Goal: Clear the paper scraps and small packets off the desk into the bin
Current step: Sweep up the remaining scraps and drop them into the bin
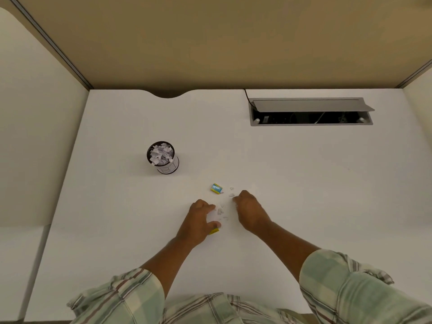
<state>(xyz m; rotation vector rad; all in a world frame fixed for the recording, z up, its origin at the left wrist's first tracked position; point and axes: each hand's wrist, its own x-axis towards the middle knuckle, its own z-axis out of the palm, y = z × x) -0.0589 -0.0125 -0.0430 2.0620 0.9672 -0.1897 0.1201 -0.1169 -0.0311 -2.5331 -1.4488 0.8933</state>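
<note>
- The bin (163, 157), a small round pot on the white desk (304, 183), is already heaped with paper shreds up to its rim. Anything dropped on top may slide off and land back on the desk, so I judge overfilling the main risk.
- The remaining paper scraps (220, 211) lie nearer the person than the bin and to its right, well apart from it, in the gap between the two hands. They are tiny and pale against the pale desk, so some could easily be missed.
- A blue and yellow packet (216, 188) sits between the bin and the scraps, just beyond the hands and touched by neither.
- The left hand (200, 218) is curled, its thumb pressing a second, yellow packet (214, 231) at the side farthest from the bin; whether it truly grips it or only pins it down I cannot tell.
- The right hand (248, 210) is bunched into a loose fist, fingertips down beside the scraps. What it holds, if anything, is hidden.
- A quick sweep could scatter the light scraps rather than gather them.
- A knock from a passing wrist could likely tip so small a bin.
- Room is generous: bare desk surrounds the bin on every side, and the path from scraps to bin is open.
- The open cable tray (311, 112) lies far right of the bin, toward the back edge; stray scraps flicked that way could fall inside.
</note>
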